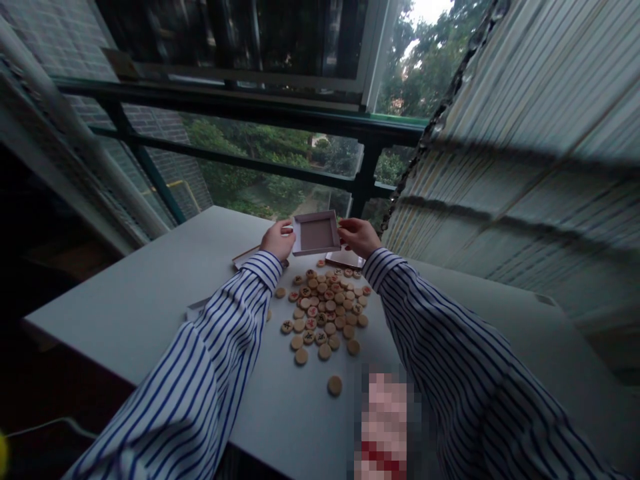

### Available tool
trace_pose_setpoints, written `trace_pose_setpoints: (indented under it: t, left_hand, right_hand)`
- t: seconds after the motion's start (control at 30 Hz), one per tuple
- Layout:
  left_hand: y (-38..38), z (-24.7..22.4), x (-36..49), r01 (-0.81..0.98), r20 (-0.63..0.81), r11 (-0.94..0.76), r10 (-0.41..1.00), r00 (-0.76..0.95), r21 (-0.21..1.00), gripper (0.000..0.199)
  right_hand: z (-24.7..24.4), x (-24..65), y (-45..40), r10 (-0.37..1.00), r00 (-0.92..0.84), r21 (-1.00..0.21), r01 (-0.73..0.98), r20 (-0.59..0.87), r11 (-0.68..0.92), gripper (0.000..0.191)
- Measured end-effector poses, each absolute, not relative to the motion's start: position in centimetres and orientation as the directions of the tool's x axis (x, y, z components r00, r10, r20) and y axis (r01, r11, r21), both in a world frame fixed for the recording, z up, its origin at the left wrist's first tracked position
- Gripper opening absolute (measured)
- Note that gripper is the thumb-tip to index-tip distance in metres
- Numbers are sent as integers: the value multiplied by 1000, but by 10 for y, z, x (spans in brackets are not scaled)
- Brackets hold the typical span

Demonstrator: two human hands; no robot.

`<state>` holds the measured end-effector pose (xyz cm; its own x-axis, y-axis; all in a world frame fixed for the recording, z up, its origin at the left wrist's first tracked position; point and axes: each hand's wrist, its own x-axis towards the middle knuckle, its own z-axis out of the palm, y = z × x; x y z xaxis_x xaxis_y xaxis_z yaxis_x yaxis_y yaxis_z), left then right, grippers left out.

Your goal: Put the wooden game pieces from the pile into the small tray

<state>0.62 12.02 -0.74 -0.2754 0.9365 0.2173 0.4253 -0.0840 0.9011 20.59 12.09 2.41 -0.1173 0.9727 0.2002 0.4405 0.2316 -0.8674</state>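
Observation:
Between my two hands an open, shallow square box [319, 234] is held up above the far part of the table, its inside facing me. My left hand [279, 240] grips its left edge with thumb and fingers. At the right edge, my right hand [359, 237] pinches the box. Below it lies a loose heap of round wooden pieces [325, 307], some with red or black characters, others blank. A single blank piece [335, 385] rests nearer to me, apart from the heap.
A second shallow box [345, 258] lies under my right hand. Another flat box [245, 258] is partly behind my left hand, and a pale box corner [196, 308] shows beside my left sleeve. The white table [110, 293] stands by a window and a curtain [525, 147].

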Motion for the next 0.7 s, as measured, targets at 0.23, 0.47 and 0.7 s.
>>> trace_pose_setpoints:
  t: [0.23,0.47,0.7]
  left_hand:
    - [98,3,14,316,197,-106,941,-274,943,37]
    - [82,7,21,202,178,-127,949,-259,971,35]
    - [74,6,25,145,192,-160,952,-240,976,34]
  right_hand:
    - [29,214,98,969,-126,-880,406,214,247,26]
    - [33,221,79,965,-125,-909,326,230,259,26]
    - [28,230,69,960,-134,-922,273,246,275,27]
